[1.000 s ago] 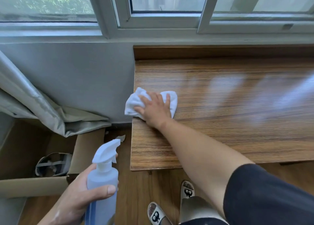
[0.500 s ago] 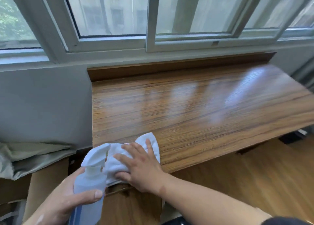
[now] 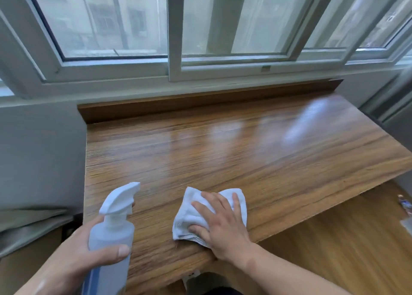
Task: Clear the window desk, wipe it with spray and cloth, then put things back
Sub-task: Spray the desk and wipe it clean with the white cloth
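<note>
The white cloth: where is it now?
In the head view, the white cloth lies at the front of the desk under the right hand, right of the spray bottle in the left hand.

Both forearms bare, likewise left hand, right hand; dark patch bottom edge, perhaps clothing.

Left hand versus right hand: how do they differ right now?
The left hand curls round the spray bottle, thumb across its body; the right hand lies flat, fingers spread, on the cloth. The left hand holds its bottle roughly upright in the air; the right hand presses the cloth onto the desk near its front edge. Both are bare.
</note>
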{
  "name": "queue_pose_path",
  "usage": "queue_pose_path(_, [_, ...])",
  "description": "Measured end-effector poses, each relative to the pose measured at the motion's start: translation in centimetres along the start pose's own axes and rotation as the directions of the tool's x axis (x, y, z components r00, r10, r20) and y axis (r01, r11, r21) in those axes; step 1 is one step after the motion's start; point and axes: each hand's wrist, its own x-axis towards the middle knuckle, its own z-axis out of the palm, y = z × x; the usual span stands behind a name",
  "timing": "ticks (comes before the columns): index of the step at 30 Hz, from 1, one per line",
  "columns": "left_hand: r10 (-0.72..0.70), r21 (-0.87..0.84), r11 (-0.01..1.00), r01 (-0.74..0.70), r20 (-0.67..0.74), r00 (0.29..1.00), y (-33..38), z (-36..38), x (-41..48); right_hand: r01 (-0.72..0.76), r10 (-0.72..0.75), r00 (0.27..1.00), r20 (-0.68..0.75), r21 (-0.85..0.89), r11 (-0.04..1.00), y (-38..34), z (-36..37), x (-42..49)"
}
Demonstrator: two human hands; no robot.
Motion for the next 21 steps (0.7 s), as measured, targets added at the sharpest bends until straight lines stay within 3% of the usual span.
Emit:
queue_pose_path(5, [-0.013, -0.063, 0.998, 0.007, -0.091, 0.996, 0.9, -0.8, 1.9, 0.138, -0.139, 0.989, -0.056, -0.017, 0.990, -1.1, 0.8, 3.0])
queue_pose_path(8, [-0.040, -0.080, 0.996, 0.030, -0.133, 0.990, 1.1, -1.2, 3.4, 0.168, -0.169, 0.986, 0.015, 0.012, 0.986, -1.2, 0.1, 9.1])
queue_pose_path(12, [-0.028, -0.097, 0.995, 0.010, -0.194, 0.981, 1.9, -0.9, 5.4, 0.098, -0.101, 0.993, 0.064, 0.049, 0.994, -1.4, -1.3, 20.7])
queue_pose_path(15, [-0.043, -0.123, 0.992, 0.015, -0.223, 0.974, 2.6, -0.6, 6.4, -0.028, 0.028, 1.000, 0.011, 0.015, 1.000, -1.6, -1.9, 28.5])
queue_pose_path(18, [-0.051, -0.143, 0.990, 0.013, -0.268, 0.962, 2.9, -0.6, 6.7, -0.108, 0.108, 0.994, -0.034, -0.018, 0.994, -2.7, -1.8, 31.7])
queue_pose_path(21, [-0.079, -0.170, 0.985, 0.027, -0.306, 0.949, 3.0, -0.8, 6.6, -0.077, 0.076, 0.996, -0.045, -0.018, 0.997, -3.2, -1.6, 30.8])
